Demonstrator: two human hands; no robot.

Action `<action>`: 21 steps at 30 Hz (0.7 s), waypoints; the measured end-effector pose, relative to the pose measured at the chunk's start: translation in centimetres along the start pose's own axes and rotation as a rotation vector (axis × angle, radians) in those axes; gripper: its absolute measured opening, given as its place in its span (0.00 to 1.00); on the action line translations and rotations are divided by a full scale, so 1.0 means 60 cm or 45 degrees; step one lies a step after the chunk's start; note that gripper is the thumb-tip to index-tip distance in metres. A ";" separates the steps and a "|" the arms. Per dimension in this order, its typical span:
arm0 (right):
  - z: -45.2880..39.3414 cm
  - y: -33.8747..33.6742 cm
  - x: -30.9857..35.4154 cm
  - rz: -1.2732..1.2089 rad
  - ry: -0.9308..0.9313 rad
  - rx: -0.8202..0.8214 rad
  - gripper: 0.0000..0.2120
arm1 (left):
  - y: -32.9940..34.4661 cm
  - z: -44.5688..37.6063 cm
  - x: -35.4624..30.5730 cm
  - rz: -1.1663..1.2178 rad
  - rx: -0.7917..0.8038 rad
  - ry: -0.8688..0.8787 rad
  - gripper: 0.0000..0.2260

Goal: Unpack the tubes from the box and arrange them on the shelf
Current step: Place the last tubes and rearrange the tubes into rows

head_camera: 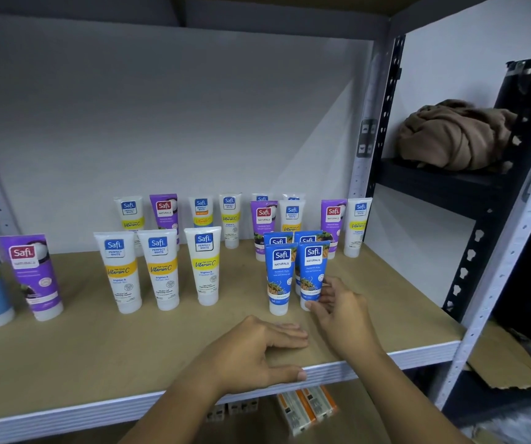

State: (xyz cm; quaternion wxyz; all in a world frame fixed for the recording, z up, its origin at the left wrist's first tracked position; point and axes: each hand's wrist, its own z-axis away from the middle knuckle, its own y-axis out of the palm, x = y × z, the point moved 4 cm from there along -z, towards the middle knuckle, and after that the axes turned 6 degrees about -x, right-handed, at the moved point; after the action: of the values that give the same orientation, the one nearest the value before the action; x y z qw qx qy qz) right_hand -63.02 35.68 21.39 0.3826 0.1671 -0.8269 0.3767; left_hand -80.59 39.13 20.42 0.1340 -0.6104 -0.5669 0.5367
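Several Safi tubes stand cap-down on the tan shelf board. Two blue tubes stand side by side at the front right, the left one free. My right hand holds the lower end of the right blue tube, thumb on its white cap and fingers at its right side. Two more blue tubes stand close behind this pair. My left hand rests on the shelf's front edge, fingers flat on the board and thumb against the rim. No box for the tubes is in view.
Three white Vitamin C tubes stand in a row at the middle, and a purple tube at the left. Mixed tubes line the back. Orange-and-white packs lie on the shelf below. A brown cloth sits on the dark rack to the right.
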 end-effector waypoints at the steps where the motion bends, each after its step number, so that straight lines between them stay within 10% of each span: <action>1: 0.000 0.000 0.000 0.003 0.007 0.000 0.24 | 0.000 0.000 0.000 -0.006 -0.005 0.007 0.26; 10: 0.006 -0.022 0.012 0.085 0.084 0.038 0.30 | -0.019 0.018 -0.022 -0.278 -0.307 0.220 0.19; 16: -0.051 -0.116 0.082 0.210 -0.150 -0.275 0.17 | -0.123 -0.011 -0.069 -0.370 -0.722 0.459 0.06; 21: -0.165 -0.131 0.172 0.372 -0.393 -0.138 0.15 | -0.265 -0.126 -0.069 -0.499 -0.843 0.187 0.10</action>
State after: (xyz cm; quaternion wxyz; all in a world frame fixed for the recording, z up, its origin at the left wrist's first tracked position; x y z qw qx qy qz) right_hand -60.29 38.06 37.33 0.2012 0.0806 -0.9101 0.3532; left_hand -82.30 44.15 37.69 0.0699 -0.5376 -0.8041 0.2439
